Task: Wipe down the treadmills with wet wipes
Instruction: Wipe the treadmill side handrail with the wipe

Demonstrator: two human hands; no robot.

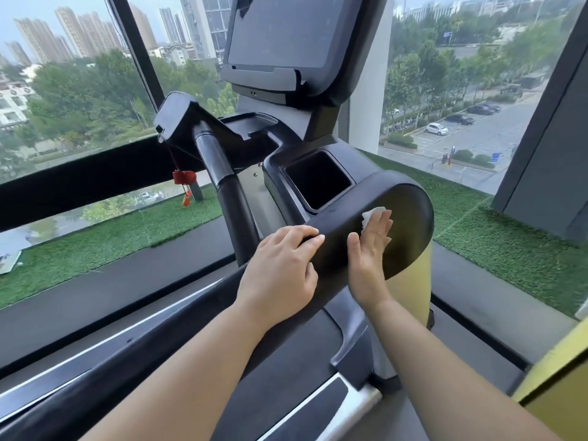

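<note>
I am pressing the wet wipe against the rounded side panel of the treadmill with my right hand. The fingers are lying straight and close together, and the wipe is bunched under the fingertips, poking out above them. My left hand is bracing on the panel's upper edge, with its fingers curling over it.

What is worrying me is the wipe itself. It is crumpled small and nothing is pinching it, so on this curved plastic I judge it could be sliding out from under the flat palm, leaving bare skin rubbing the panel. Being bunched, it is covering only a narrow strip per pass, and the lower curve is likely getting missed. If it slips upward, it may be dropping into the cup holder just above and to the left.

That cup holder is the only container here. Its inside is reading as plain dark, so I cannot tell whether it is holding anything, though nothing is showing above its rim. The red safety key is hanging well apart to the left.
</note>
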